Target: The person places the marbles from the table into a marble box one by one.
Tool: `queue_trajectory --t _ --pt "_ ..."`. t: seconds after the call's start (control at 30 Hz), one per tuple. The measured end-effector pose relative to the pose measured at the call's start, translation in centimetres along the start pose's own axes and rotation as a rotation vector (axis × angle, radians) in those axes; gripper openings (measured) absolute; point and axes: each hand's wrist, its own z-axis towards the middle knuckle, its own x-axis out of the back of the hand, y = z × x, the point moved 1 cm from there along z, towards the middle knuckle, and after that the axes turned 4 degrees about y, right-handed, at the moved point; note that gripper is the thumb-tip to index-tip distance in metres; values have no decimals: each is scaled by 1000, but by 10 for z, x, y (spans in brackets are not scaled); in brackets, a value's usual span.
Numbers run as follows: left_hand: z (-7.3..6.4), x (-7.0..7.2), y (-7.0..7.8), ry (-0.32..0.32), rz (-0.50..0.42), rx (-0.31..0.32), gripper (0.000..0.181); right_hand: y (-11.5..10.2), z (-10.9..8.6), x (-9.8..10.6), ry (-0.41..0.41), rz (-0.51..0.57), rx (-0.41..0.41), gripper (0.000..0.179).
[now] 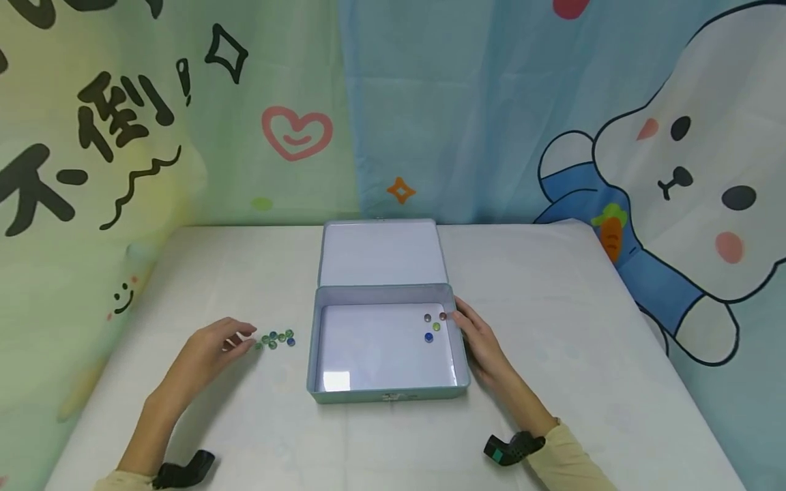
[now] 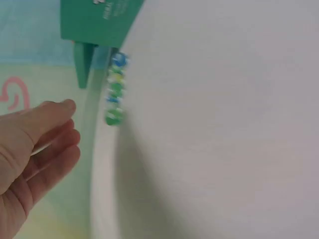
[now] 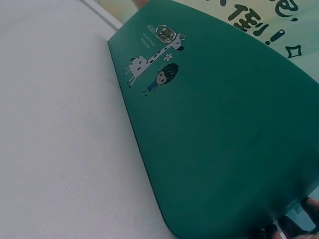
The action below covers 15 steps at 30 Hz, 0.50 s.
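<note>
My left hand (image 1: 205,351) hovers just left of a small cluster of green and blue glass marbles (image 1: 272,345). Its thumb and fingers are loosely bent and nothing shows between them. In the left wrist view the marbles (image 2: 114,89) line up just beyond the fingertips. A shallow green tin box (image 1: 374,348) stands at the middle, its hinged lid (image 1: 383,252) laid back. Inside, toward the right, lie several marbles, one of them blue (image 1: 428,337). My right hand (image 1: 485,344) grips the box's right wall at the rim. The right wrist view shows the box's green side (image 3: 214,109) with a printed giraffe.
A white cloth (image 1: 565,327) covers the table. Behind it hangs a printed curtain (image 1: 430,102) with a cartoon rabbit and lettering. Black devices (image 1: 184,470) are strapped at both wrists, beside beige sleeves (image 1: 571,460).
</note>
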Motion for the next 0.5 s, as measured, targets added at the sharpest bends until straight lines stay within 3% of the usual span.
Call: queue_trajectory --t 0.17,0.5 --pt "-16 -10 -7 30 -35 39 21 1 0 0 13 20 -3 58" --pt "-16 -20 -6 -12 39 169 24 2 -1 -2 9 30 -14 56"
